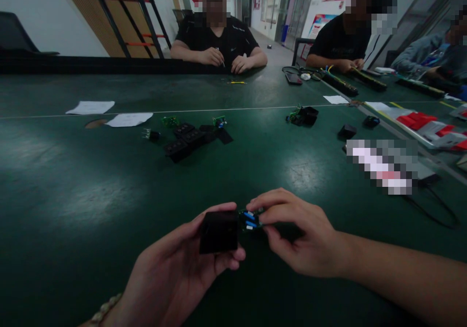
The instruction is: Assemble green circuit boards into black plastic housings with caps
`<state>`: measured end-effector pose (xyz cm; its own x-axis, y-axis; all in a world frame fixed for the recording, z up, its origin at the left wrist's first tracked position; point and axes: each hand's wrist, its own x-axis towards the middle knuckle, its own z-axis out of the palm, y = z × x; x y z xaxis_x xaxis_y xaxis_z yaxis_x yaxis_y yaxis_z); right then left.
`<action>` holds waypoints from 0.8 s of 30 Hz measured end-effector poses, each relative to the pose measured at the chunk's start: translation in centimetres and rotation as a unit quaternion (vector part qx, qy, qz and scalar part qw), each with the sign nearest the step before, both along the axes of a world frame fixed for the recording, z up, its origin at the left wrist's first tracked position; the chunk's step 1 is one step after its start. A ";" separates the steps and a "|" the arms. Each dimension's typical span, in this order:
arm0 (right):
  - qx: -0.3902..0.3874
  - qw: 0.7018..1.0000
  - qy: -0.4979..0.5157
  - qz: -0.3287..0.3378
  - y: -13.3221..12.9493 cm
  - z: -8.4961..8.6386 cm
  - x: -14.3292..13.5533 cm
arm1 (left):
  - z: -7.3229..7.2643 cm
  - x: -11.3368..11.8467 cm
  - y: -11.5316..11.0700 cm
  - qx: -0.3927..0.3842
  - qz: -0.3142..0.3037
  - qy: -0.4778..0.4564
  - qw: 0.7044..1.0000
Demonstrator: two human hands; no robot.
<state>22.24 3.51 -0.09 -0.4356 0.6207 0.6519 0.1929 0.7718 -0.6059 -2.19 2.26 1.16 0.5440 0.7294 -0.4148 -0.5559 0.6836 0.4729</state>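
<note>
My left hand is closed around a black plastic housing, with fingertips showing along its top and lower right. Just to the right of the housing is a small green circuit board carrying blue and white components. The thumb and fingers of my right hand pinch this board at its right end. Its left end meets the housing's right side; I cannot tell whether any of it is inside. Both hands are over the green table.
Several black housings and green boards lie ahead, left of centre. Another board-and-housing group is further right. Paper sheets lie at left. A blurred-out device with a cable is at right. Across the table people sit working.
</note>
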 end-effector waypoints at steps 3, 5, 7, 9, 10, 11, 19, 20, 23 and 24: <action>-0.009 1.000 -0.006 -0.008 -0.2 0.1 0.0 | 0.0 0.0 0.0 0.007 -0.001 0.002 1.000; -0.059 0.998 0.009 -0.025 -0.3 0.1 0.0 | 0.0 0.0 0.0 0.011 0.000 0.006 1.000; -0.153 0.986 0.056 -0.043 -0.2 0.0 0.0 | 0.1 0.1 0.0 0.012 0.003 0.013 1.000; -0.259 0.957 0.122 -0.040 0.1 -0.1 -0.2 | 0.1 0.2 0.0 0.008 0.008 0.019 1.000; -0.306 0.939 0.157 -0.027 0.2 -0.2 -0.2 | 0.1 0.2 0.0 0.007 0.010 0.022 1.000; -0.348 0.918 0.191 -0.010 0.4 -0.3 -0.3 | 0.1 0.2 0.0 0.005 0.014 0.024 1.000; -0.513 0.801 0.302 0.060 0.6 -0.5 -0.5 | 0.1 0.1 0.0 -0.003 0.010 0.032 0.999; -0.501 0.811 0.296 0.060 0.6 -0.6 -0.5 | 0.1 0.1 0.0 -0.006 0.009 0.035 0.999; -0.457 0.841 0.283 0.057 0.5 -0.8 -0.5 | 0.2 0.1 0.0 -0.016 0.011 0.044 0.999; -0.448 0.849 0.276 0.052 0.5 -0.9 -0.5 | 0.3 0.1 0.0 -0.018 0.013 0.046 0.999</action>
